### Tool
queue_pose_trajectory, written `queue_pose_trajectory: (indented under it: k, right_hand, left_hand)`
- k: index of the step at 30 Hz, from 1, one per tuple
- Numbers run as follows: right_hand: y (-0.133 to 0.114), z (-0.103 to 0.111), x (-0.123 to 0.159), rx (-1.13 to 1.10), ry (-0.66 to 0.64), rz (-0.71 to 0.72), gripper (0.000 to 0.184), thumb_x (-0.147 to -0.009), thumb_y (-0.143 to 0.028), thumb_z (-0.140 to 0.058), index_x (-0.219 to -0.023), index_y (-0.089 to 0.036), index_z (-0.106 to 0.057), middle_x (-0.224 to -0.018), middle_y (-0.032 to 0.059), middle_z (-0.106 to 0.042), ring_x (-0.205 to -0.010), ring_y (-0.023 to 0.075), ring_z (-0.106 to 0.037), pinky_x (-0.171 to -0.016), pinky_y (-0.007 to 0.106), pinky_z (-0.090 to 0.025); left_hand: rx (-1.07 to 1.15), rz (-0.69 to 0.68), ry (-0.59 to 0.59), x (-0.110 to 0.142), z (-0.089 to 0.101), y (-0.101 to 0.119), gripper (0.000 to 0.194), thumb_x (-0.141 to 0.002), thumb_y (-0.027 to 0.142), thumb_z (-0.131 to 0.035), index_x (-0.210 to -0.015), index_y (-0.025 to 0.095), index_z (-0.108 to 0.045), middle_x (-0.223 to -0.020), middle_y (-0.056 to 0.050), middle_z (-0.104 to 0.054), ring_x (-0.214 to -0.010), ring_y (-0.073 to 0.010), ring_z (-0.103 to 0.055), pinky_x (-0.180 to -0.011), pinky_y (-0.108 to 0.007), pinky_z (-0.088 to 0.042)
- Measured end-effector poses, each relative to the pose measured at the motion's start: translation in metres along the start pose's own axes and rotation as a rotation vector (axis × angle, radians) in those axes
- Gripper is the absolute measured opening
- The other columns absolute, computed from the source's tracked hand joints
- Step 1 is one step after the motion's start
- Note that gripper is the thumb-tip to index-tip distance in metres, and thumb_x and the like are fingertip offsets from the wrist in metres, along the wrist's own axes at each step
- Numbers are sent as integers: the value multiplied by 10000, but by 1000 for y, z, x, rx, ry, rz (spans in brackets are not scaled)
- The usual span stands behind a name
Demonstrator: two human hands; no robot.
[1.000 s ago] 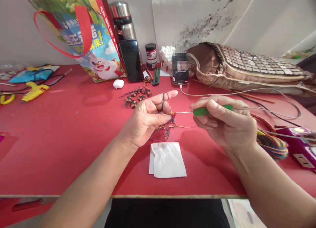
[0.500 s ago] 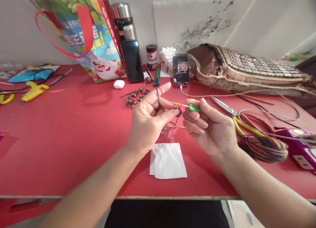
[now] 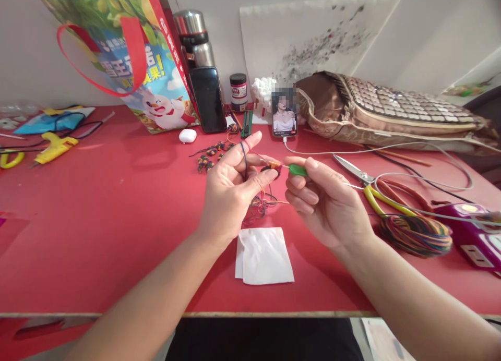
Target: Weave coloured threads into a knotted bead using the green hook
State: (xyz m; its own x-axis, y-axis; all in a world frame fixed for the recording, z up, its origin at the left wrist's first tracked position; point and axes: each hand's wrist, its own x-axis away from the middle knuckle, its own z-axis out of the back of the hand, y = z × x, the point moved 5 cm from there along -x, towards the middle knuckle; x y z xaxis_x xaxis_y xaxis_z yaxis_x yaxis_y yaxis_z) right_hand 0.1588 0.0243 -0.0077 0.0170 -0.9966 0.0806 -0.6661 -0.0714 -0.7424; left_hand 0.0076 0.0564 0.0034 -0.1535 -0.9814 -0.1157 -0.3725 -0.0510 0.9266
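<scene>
My left hand pinches a small multicoloured crochet piece between thumb and fingers. A dark strand of yarn wraps round its raised index finger. My right hand grips a crochet hook by its green handle; the thin metal shaft reaches into the crochet piece, and its tip is hidden. Loose yarn strands lie tangled on the red table beneath the hands. Several crocheted pieces in dark and orange yarn rest behind my left hand.
A folded white tissue lies near the front edge. To the right are scissors, a yarn skein and a purple power strip. Behind stand a lit phone, a dark phone and a bag. A yellow glue gun lies left.
Both hands have shifted slightly left in view. The green handle sits closer to the crochet piece, with less of the hook's shaft showing. The lit phone's picture has changed.
</scene>
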Motion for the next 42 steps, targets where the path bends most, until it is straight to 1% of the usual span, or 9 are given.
queue_pose_trajectory:
  k: [4, 9, 13, 18, 23, 29, 34, 37, 42]
  right_hand:
    - [0, 0, 1, 53, -11, 10, 149, -850, -338, -874, -925, -214, -906, -686, -11, -638, -520, 75, -321, -443, 232, -357]
    - [1, -2, 1, 25, -16, -2, 161, -861, -357, -874, -944, -224, -911, -692, -7, -630, -543, 85, -329, -468, 241, -368]
    - [0, -3, 2, 15, -24, 4, 160, -858, -350, -891, -950, -223, -920, -701, -1, -633, -553, 84, -330, -477, 238, -365]
    - [-3, -4, 3, 41, -27, 39, 148, -856, -344, -912, -959, -239, -929, -692, -2, -628, -559, 83, -344, -493, 236, -360]
    - [-6, -3, 2, 70, -34, 55, 155, -829, -362, -944, -930, -244, -932, -671, -7, -611, -557, 82, -341, -498, 245, -353]
    - [-4, -5, 3, 84, -33, 65, 153, -856, -391, -925, -942, -264, -924, -682, -12, -611, -556, 89, -345, -493, 251, -374]
    - [-4, -7, 5, 133, -52, 73, 165, -873, -382, -904, -972, -250, -914, -699, -10, -624, -543, 85, -360, -489, 264, -356]
    - [-7, -8, 7, 213, -75, 96, 178, -865, -379, -906, -988, -250, -912, -673, -6, -645, -539, 99, -394, -499, 284, -377]
    - [-13, -7, 7, 243, -100, 182, 149, -867, -390, -915, -893, -244, -908, -669, 10, -682, -537, 105, -454, -521, 297, -419]
  left_hand:
    - [-7, -16, 19, -1, 0, 2, 475, -768, 148, -957, -1207, 284, -835, -865, 33, -781, -873, -146, -751, -894, -293, -636]
    - [1, -3, 40, -1, 1, 4, 504, -686, 138, -1009, -1141, 294, -859, -798, 52, -743, -814, -130, -736, -827, -259, -646]
    - [26, 7, 36, -1, 1, 4, 483, -703, 142, -1007, -1139, 293, -864, -804, 55, -741, -806, -116, -739, -827, -244, -651]
    - [59, 19, 0, 0, 0, 5, 490, -710, 112, -983, -1148, 298, -871, -788, 56, -738, -764, -103, -723, -754, -217, -637]
    - [58, 12, 1, -1, 0, 8, 491, -690, 106, -989, -1126, 303, -882, -767, 59, -733, -754, -85, -693, -761, -187, -625]
    - [30, -11, 19, 1, -1, 8, 544, -664, 104, -1003, -1148, 314, -871, -779, 60, -725, -758, -105, -696, -755, -220, -641]
    - [-23, -32, 34, 6, -4, 10, 502, -736, 121, -960, -1194, 293, -846, -800, 46, -696, -804, -131, -714, -833, -278, -662]
    - [-45, -39, 12, 7, -6, 11, 515, -753, 139, -958, -1230, 280, -824, -784, 46, -709, -802, -144, -732, -819, -291, -672]
    - [-52, -38, -3, 7, -5, 11, 564, -727, 192, -1008, -1252, 279, -822, -787, 40, -741, -778, -149, -733, -768, -282, -662]
